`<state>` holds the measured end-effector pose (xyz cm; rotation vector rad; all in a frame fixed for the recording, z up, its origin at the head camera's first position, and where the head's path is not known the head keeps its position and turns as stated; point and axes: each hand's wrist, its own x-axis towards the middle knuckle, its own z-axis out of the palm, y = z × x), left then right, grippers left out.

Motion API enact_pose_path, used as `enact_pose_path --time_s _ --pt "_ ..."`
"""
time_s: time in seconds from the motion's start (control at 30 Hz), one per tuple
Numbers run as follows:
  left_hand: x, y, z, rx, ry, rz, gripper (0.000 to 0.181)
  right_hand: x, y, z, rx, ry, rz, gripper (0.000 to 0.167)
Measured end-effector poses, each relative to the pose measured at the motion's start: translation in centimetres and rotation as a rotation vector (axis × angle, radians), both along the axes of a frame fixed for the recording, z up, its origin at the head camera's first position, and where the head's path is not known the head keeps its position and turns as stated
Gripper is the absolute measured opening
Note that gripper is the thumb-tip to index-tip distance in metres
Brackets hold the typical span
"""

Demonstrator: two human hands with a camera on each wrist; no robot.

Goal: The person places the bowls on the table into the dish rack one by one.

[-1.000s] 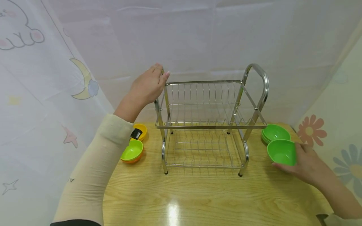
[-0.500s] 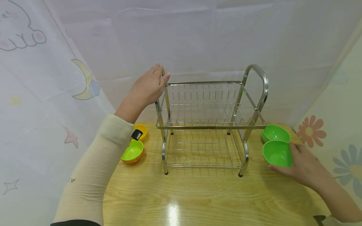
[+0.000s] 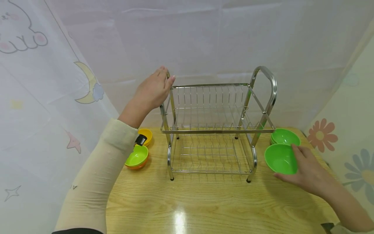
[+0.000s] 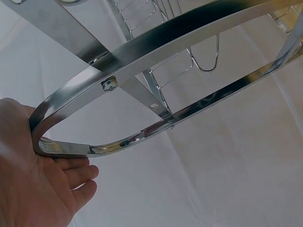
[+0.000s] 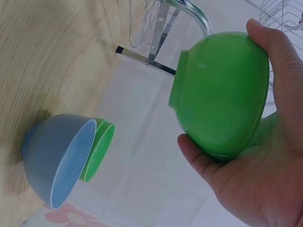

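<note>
In the head view a two-tier metal dish rack (image 3: 219,132) stands on the table. My left hand (image 3: 152,91) lies over the top of its left side frame, thumb on the inner side. The left wrist view shows that hand's fingers (image 4: 78,177) bent beneath the frame's rounded end. With thumb and fingers at opposite sides, my right hand (image 3: 311,172) holds a green bowl (image 3: 280,159) just right of the rack, its inside tilted toward the head camera. In the right wrist view the bowl's underside (image 5: 222,94) shows, off the table.
Behind the held bowl sit stacked green bowls (image 3: 287,136). A blue bowl (image 5: 57,156) stands before them in the right wrist view. Left of the rack are a lime bowl (image 3: 137,156) on an orange one and a yellow bowl (image 3: 147,136). Patterned cloth hangs behind and at the sides.
My right hand has moved left with the green bowl, bringing it nearer the rack's right legs. My left hand stays in place on the frame.
</note>
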<state>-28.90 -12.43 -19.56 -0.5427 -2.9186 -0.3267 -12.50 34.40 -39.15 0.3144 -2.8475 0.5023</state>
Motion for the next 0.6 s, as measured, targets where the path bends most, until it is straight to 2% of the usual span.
enact_pose_path --time_s 0.23,0.6 --pt "0.0 -0.1 0.0 -0.004 -0.003 0.005 0.075 0.5 -1.2 0.6 -0.035 -0.014 0.018 0.133" --pt "0.1 -0.1 0.0 -0.004 0.000 0.005 0.076 1.4 -3.6 1.8 -0.026 -0.009 0.069 0.138"
